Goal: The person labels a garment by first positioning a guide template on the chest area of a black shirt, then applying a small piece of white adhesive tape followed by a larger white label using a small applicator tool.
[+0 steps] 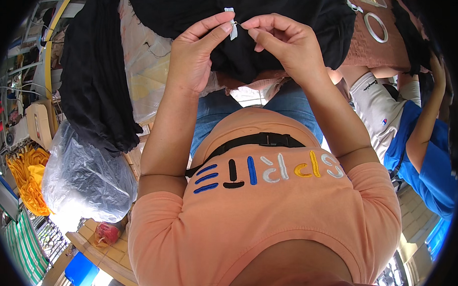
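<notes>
Nearest the camera, an orange shirt (272, 217) with stitched coloured letters and a black strap (259, 140) across it is seen. Above it, both hands are raised together. A small white tag (233, 30) is pinched between thumb and forefinger of the left hand (193, 56), the other fingers loosely curled; the right hand (286, 42) is closed to a fine pinch just beside it, on what may be a thread, too thin to be made out. The tag is attached to a black garment (285, 20) spread behind. The cloth is judged soft, light and limp, best gripped at the edge by the tag. To the left, a crinkled clear plastic bag (84, 178) and hanging black cloth (93, 72) are seen.
</notes>
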Demonstrator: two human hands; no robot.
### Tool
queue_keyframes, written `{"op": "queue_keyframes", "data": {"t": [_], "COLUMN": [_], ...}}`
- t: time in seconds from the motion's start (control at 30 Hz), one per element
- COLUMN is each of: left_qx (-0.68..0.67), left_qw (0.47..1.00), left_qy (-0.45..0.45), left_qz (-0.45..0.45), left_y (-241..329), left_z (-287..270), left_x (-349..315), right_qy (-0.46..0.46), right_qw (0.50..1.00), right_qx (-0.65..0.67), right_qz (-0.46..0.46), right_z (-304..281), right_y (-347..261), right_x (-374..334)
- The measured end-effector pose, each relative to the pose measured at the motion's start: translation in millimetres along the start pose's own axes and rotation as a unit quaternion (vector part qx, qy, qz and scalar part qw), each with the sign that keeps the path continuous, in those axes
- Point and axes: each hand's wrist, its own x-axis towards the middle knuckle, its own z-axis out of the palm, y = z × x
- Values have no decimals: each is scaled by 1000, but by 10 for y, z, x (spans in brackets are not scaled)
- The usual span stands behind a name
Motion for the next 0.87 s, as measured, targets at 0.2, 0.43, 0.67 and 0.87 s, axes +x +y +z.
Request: {"op": "queue_keyframes", "data": {"t": [0.2,0.43,0.67,0.87], "left_qx": [20,52,80,95], "left_qw": [1000,998,996,995], "left_qy": [-9,7,11,18], "left_qz": [4,39,25,30], "left_y": [-22,10,36,36], "left_z": [-13,33,54,91], "left_x": [12,14,-24,-21], "right_qy": [-22,45,15,13], "right_qw": [1000,990,971,944], "right_qx": [11,-123,-198,-288], "right_qz": [10,-47,-136,-159], "right_z": [-20,-388,-89,133], "right_y": [-11,161,-77,108], "right_x": [20,100,-71,-114]}}
